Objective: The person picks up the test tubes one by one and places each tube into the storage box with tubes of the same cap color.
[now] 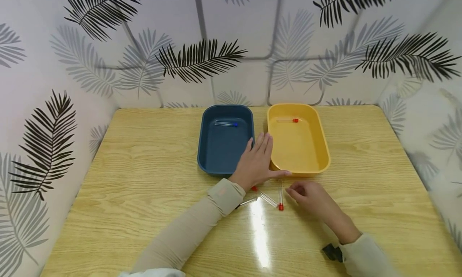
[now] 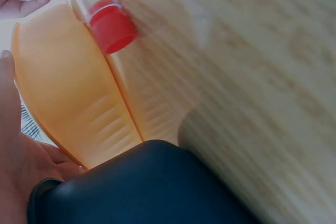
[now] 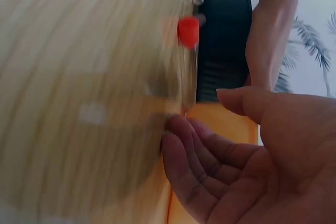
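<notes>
Red-cap tube (image 1: 280, 194) just below mid-frame, head view; runs up-down, cap at btm. Lies just left of R hand (image 1: 313, 197), nearer its middle: fingers loosely bent, holding nothing. L hand (image 1: 255, 162) spread, no grip.

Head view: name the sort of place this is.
Probably a small indoor tabletop workstation: a wood-grain table, backed by a leaf-print backdrop, bears a navy blue tray with a blue-capped tube and a yellow tray with a red-capped tube.
</notes>
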Available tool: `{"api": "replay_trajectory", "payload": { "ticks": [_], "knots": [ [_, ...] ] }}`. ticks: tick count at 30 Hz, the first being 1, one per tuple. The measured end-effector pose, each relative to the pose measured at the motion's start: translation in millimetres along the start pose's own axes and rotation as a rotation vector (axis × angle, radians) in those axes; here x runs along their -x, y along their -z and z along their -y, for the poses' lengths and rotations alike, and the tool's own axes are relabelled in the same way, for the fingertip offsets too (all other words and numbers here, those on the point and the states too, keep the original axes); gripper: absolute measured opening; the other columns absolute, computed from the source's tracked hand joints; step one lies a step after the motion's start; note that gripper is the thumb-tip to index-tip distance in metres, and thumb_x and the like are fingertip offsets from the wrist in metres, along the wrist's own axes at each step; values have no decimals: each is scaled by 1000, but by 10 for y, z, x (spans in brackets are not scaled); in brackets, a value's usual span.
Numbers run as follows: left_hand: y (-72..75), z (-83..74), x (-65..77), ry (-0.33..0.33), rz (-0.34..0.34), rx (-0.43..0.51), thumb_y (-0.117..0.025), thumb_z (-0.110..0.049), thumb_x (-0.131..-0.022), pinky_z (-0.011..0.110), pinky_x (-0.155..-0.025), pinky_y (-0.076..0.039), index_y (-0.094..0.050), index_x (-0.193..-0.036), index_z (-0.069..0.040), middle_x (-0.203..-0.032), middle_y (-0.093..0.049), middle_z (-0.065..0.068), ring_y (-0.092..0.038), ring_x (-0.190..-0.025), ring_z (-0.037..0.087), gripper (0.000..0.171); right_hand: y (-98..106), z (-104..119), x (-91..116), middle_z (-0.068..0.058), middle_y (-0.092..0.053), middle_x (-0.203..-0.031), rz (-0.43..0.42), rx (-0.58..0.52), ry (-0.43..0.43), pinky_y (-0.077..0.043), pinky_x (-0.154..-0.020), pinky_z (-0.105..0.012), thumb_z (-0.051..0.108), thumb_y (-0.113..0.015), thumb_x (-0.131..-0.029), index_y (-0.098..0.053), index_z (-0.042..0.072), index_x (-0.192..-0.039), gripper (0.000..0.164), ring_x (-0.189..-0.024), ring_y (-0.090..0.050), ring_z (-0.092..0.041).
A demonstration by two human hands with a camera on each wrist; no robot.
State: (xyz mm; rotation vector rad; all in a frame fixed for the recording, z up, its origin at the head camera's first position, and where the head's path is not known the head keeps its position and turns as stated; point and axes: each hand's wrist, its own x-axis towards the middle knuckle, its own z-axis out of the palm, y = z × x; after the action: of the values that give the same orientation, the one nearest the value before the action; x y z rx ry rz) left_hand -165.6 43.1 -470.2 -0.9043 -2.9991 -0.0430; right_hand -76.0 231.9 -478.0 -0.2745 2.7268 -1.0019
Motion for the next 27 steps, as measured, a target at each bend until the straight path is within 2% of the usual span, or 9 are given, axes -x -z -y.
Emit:
{"api": "replay_trajectory", "payload": {
  "ticks": [6, 13, 19, 27],
  "knots": [
    [-23, 7, -2, -13, -28, 20, -14, -89, -69, 45, -112, -6, -8, -149, -3, -154, -8, 11, -2, -141, 23, 117, -133, 169, -47, 4, -57, -67, -29, 30, -26, -42, -55, -28, 29, -63, -90, -65, 7, -82, 23, -59, -49, -10],
    [-51, 7, 7, -9, -35, 33, -11, -89, -69, 44, -112, -6, -9, -149, -3, -154, -8, 11, 0, -141, 23, 117, -202, 219, -65, 3, -51, -61, -42, 69, -85, -38, -49, -28, 25, -63, -89, -60, 10, -74, 21, -52, -45, -12],
    [-66, -1, 5, -13, -35, 20, -11, -89, -69, 45, -112, -6, -9, -149, -2, -154, -9, 11, 0, -141, 23, 117, -190, 233, -44, 2, -52, -58, -40, 79, -125, -38, -49, -28, 20, -63, -88, -61, 7, -77, 17, -51, -46, -12],
    [-68, 5, 5, -9, -31, 17, -13, -88, -70, 44, -112, -5, -7, -149, -3, -154, -8, 11, -1, -141, 23, 117, -131, 218, 0, 0, -55, -67, -26, 117, -190, -42, -57, -30, 17, -64, -84, -62, 3, -88, 15, -60, -50, -14]
  ]
}}
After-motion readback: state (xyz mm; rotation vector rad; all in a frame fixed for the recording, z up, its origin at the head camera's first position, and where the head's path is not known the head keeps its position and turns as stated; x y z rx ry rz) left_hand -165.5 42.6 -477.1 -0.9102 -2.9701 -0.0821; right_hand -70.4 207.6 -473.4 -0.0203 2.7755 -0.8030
